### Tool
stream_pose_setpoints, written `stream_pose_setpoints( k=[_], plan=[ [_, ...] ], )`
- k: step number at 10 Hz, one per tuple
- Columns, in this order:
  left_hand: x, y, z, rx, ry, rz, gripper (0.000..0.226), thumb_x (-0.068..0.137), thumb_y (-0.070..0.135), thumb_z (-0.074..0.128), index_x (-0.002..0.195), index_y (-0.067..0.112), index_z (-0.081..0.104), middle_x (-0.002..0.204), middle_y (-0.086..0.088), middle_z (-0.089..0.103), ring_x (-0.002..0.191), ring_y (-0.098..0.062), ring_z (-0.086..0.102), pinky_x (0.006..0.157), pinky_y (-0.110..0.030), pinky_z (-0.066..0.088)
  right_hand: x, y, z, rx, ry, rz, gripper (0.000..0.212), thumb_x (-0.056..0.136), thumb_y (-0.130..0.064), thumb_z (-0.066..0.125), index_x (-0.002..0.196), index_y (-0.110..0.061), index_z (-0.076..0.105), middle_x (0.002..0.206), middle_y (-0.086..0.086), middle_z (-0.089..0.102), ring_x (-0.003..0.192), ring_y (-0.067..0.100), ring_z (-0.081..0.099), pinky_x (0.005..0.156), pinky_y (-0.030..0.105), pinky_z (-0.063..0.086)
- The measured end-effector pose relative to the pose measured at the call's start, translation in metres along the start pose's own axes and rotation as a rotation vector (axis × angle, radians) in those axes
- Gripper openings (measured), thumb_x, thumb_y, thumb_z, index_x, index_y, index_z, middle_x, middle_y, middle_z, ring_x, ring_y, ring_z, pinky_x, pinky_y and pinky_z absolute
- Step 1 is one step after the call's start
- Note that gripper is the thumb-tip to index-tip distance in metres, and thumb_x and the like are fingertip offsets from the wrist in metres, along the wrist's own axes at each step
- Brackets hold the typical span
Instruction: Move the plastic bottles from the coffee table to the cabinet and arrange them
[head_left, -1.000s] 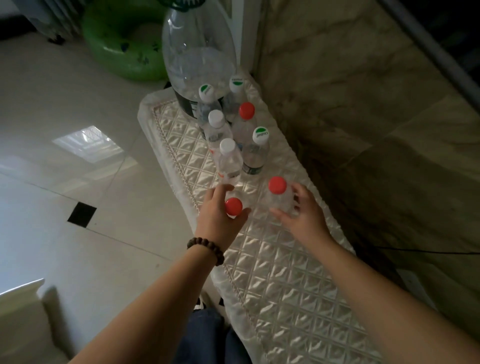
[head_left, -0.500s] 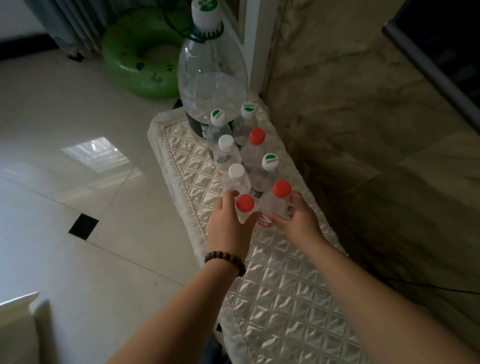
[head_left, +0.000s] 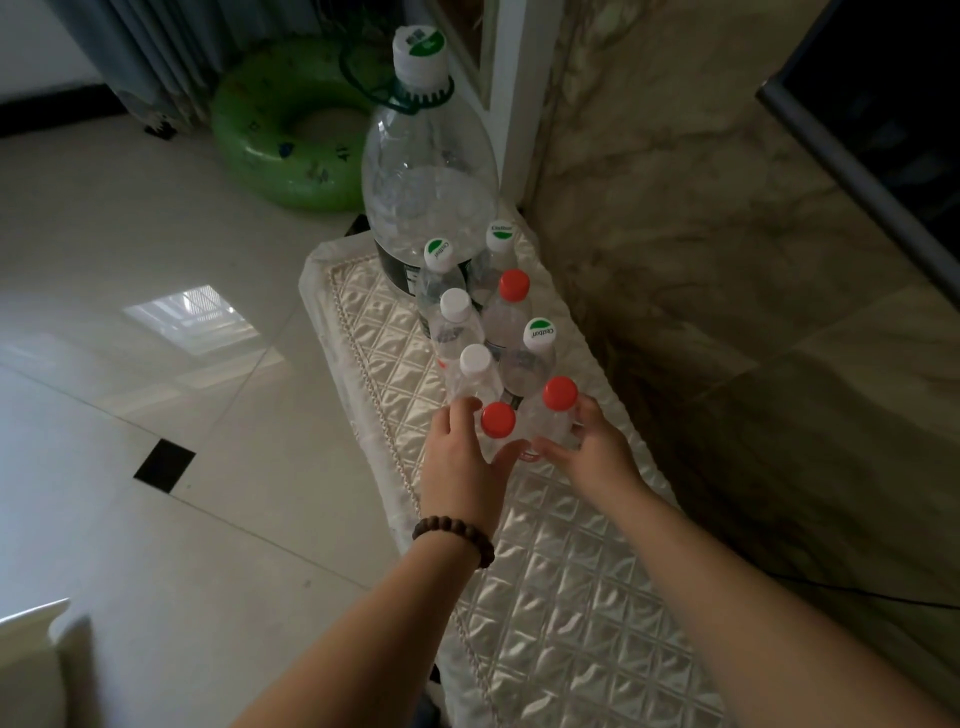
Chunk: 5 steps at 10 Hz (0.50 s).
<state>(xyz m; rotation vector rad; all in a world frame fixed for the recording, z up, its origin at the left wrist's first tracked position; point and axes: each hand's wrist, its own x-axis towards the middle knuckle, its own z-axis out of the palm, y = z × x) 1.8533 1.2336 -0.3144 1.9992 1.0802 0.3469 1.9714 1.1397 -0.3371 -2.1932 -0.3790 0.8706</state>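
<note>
Both our hands are wrapped around small red-capped bottles at the near end of the row; our left hand (head_left: 462, 452) curls round the left red-capped bottle (head_left: 497, 422), fingers on its far side and thumb under its near side; our right hand (head_left: 587, 447) clasps the right red-capped bottle (head_left: 556, 410) the same way, fingers behind it, thumb in front. Both bottles stand upright on the quilted cover (head_left: 571, 571) of the cabinet, just beside each other and touching or nearly touching the white-capped bottle (head_left: 475, 371) and green-labelled bottle (head_left: 535, 348) behind them; the row runs back in pairs to the large jug (head_left: 428, 176) at the far end.

We judge this the arranging step: the pair is being pressed into line with the rest. Next we would need to let go without tipping the light, empty bottles, lifting our fingers straight away.

Both forearms reach forward from below, wrists slightly bent inward; a beaded bracelet (head_left: 454, 532) sits on the left wrist.
</note>
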Motion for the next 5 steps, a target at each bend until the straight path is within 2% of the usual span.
stream_pose_setpoints(
  k=[2,3,4,5],
  plan=[
    [0.0,0.004,-0.007,0.063,0.001,0.013,0.066,0.072,0.045,0.074,0.126,0.021,0.045,0.124,0.002,0.05,0.109,-0.016,0.051,0.082,-0.03,0.049,-0.011,-0.014,-0.004,-0.043,-0.01,-0.007,0.078,0.075,-0.032,0.077,0.139,-0.027,0.034,0.13,0.0,0.051,0.12,0.02,0.049,0.085,0.026,0.037],
    [-0.002,0.008,-0.013,0.127,0.009,0.041,0.073,0.071,0.052,0.072,0.13,0.022,0.043,0.127,0.002,0.05,0.114,-0.018,0.048,0.09,-0.035,0.048,-0.018,-0.022,-0.009,-0.078,0.018,-0.018,0.079,0.072,-0.037,0.079,0.138,-0.026,0.036,0.131,0.0,0.052,0.116,0.018,0.05,0.084,0.026,0.037],
    [-0.006,0.015,-0.025,0.198,0.011,0.073,0.077,0.074,0.06,0.065,0.136,0.022,0.039,0.133,0.001,0.047,0.122,-0.019,0.043,0.1,-0.04,0.041,-0.026,-0.03,-0.018,-0.097,0.034,0.006,0.098,0.071,-0.047,0.076,0.148,-0.024,0.02,0.149,0.002,0.035,0.135,0.024,0.037,0.1,0.033,0.038],
    [-0.013,0.029,-0.045,0.286,0.012,0.087,0.076,0.083,0.065,0.045,0.144,0.023,0.03,0.147,0.001,0.036,0.136,-0.019,0.029,0.112,-0.043,0.028,-0.047,-0.048,-0.033,-0.12,0.114,-0.01,0.091,0.08,-0.056,0.062,0.15,-0.026,0.013,0.157,0.002,0.02,0.142,0.024,0.025,0.11,0.041,0.032]
  ],
)
